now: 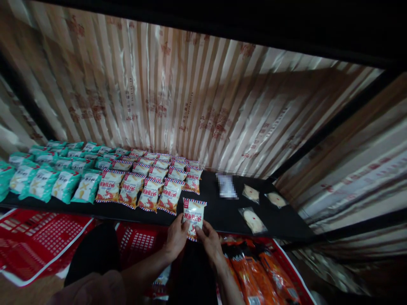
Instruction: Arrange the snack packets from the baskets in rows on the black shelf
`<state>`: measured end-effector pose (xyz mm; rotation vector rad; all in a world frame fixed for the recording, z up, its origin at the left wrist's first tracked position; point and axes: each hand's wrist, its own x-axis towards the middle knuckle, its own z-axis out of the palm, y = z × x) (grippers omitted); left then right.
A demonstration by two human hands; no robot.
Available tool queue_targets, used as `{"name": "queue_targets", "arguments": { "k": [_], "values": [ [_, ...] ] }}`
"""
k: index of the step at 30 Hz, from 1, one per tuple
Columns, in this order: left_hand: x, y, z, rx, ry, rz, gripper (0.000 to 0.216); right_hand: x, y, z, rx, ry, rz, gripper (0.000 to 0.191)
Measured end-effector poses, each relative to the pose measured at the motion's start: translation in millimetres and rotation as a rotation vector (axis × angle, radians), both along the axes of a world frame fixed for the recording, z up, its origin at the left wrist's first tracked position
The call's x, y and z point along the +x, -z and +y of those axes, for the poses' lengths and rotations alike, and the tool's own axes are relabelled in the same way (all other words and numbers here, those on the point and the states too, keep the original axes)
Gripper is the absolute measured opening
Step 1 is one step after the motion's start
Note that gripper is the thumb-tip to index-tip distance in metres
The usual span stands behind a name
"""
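Both my hands hold one small snack bag (pixel 194 214), white and orange with striped ends, upright at the front edge of a black shelf (pixel 210 212). My left hand (pixel 176 238) grips its left side, and my right hand (pixel 208 240) pinches its lower right corner. Just left of it stand rows of matching snack bags (pixel 171 195), packed close together. Further left are rows of teal and white snack bags (pixel 63 186). The lower edge of the held bag is partly covered by my fingers.
To the right on the shelf lie several clear packets with pale round contents (pixel 252 219) and a blurred white item (pixel 227 186). Below are red baskets (pixel 41 241), one with orange packages (pixel 251 271). Corrugated printed sheeting (pixel 178 93) backs the shelf; a black post (pixel 330 123) stands right.
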<state>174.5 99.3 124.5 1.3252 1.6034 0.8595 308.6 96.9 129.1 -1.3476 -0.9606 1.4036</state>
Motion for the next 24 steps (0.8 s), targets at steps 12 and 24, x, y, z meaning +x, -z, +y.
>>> {"name": "queue_targets", "arguments": {
  "k": [12, 24],
  "values": [
    [11.8, 4.0, 4.7, 0.11, 0.011, 0.151, 0.05, 7.4, 4.7, 19.5, 0.003, 0.05, -0.016, 0.055],
    [21.1, 25.0, 0.2, 0.311, 0.183, 0.402, 0.063, 14.3, 19.2, 55.6, 0.042, 0.056, -0.059, 0.052]
  ]
}}
